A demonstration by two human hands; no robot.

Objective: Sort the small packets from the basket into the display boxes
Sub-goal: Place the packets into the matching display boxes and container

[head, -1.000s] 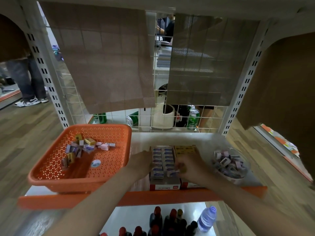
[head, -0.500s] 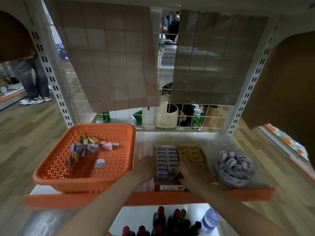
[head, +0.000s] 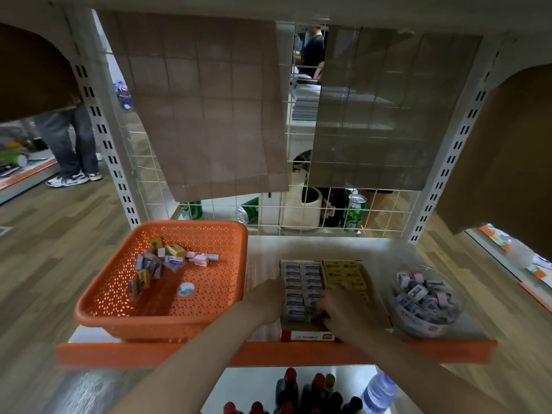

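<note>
An orange basket (head: 191, 226) stands at the left of the shelf with several small packets (head: 167, 259) loose in its far half. To its right sit two display boxes: one with rows of blue-and-white packets (head: 301, 274) and one with yellow packets (head: 343, 271). My left hand (head: 265, 300) holds the left wall of the blue box, fingers curled against it. My right hand (head: 337, 312) reaches into the front of that box and pinches a small packet (head: 310, 309) down among the rows, mostly hidden by my fingers.
A clear round tub (head: 401, 319) with several pink and dark packets stands at the right. The shelf has an orange front lip (head: 448, 348) and a wire grid back (head: 268, 213) with cans behind it. Bottles (head: 301, 392) stand on the shelf below. A person stands far left.
My right hand has slid from the border between the two boxes toward the front of the blue box. My left hand stays on the box's left side. The head camera moved slightly.
</note>
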